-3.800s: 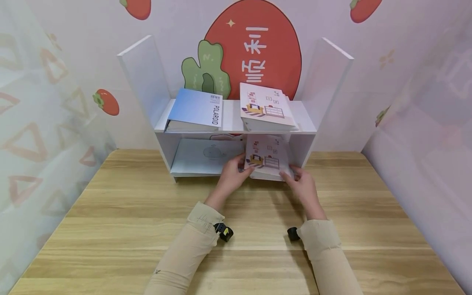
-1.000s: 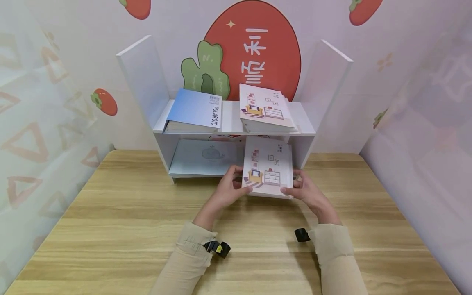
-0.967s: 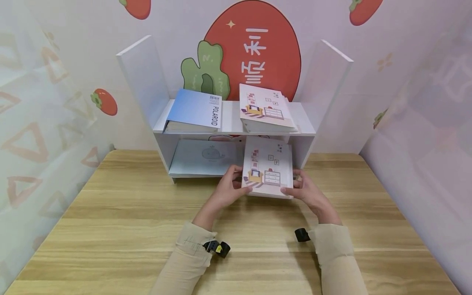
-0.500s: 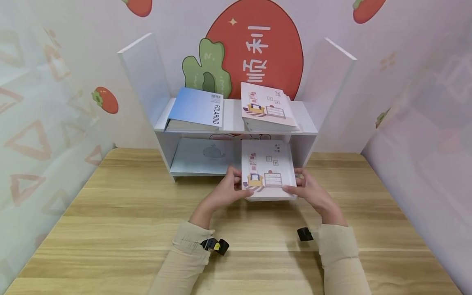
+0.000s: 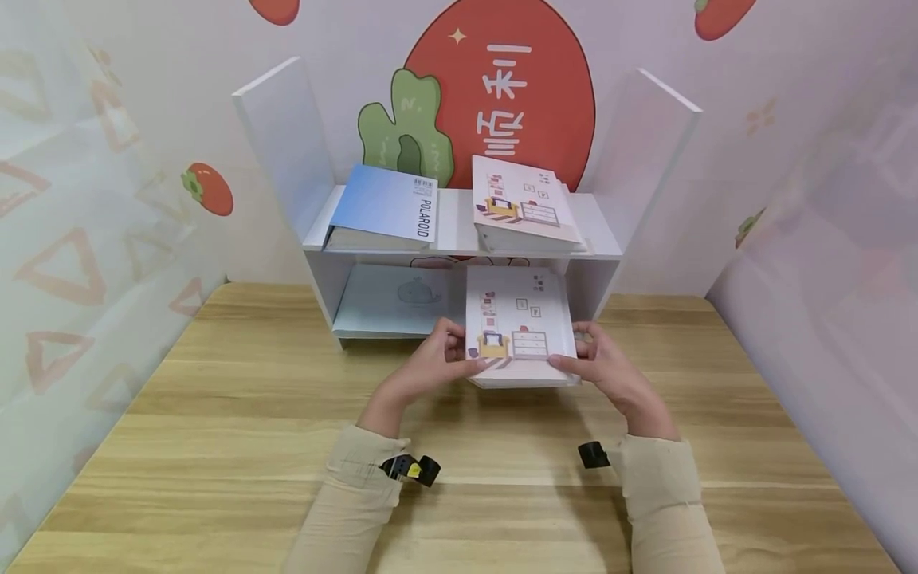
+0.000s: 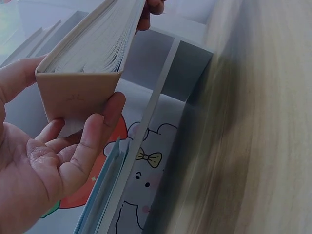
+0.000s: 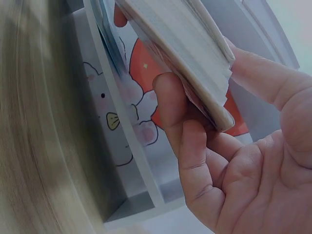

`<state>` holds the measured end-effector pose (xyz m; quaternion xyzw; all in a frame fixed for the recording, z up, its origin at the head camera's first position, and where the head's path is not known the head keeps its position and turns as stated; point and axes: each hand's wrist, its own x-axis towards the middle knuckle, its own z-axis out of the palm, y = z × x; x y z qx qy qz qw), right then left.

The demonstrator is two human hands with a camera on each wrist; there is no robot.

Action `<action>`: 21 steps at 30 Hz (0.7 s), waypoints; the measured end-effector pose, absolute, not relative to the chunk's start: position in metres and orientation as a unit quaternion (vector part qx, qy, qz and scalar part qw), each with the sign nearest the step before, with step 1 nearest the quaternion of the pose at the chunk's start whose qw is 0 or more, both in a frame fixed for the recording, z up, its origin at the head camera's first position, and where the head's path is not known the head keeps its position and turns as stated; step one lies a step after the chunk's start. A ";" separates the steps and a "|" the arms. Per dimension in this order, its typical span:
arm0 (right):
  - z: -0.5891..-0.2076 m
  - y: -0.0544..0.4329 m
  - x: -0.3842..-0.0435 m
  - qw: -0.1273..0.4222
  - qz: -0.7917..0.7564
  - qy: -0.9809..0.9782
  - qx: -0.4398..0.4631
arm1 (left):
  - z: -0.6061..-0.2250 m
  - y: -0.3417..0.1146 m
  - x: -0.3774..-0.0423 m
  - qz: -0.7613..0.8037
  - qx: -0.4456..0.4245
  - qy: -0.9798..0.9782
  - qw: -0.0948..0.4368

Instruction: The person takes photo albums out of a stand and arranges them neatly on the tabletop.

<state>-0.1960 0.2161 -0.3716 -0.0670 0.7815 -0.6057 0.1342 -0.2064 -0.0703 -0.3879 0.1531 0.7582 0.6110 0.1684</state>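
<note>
In the head view, both hands hold a thick white photo album (image 5: 531,315) printed with a yellow armchair and a chest of drawers. It juts out from the right part of the lower shelf, its near end over the table. My left hand (image 5: 423,363) grips its left side, thumb on the cover and fingers underneath; the left wrist view shows the beige spine (image 6: 80,95) above those fingers. My right hand (image 5: 617,375) grips the opposite side the same way. The right wrist view shows the page edges (image 7: 190,44) between thumb and curled fingers.
A white shelf unit (image 5: 459,253) stands at the back of the wooden table (image 5: 251,446). On its upper board lie a blue POLAROID album (image 5: 387,203) and a matching armchair album (image 5: 527,199). A pale blue album with a whale (image 5: 394,299) lies lower left.
Since the earliest frame, both hands have drawn the armchair album forward, out of the lower right of the shelf. In the last half second it has shifted slightly left. The other albums stay put.
</note>
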 end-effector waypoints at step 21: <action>-0.367 0.195 -0.193 0.125 -0.614 0.775 -0.078 | -0.373 -0.095 -0.205 0.609 0.133 0.761 0.179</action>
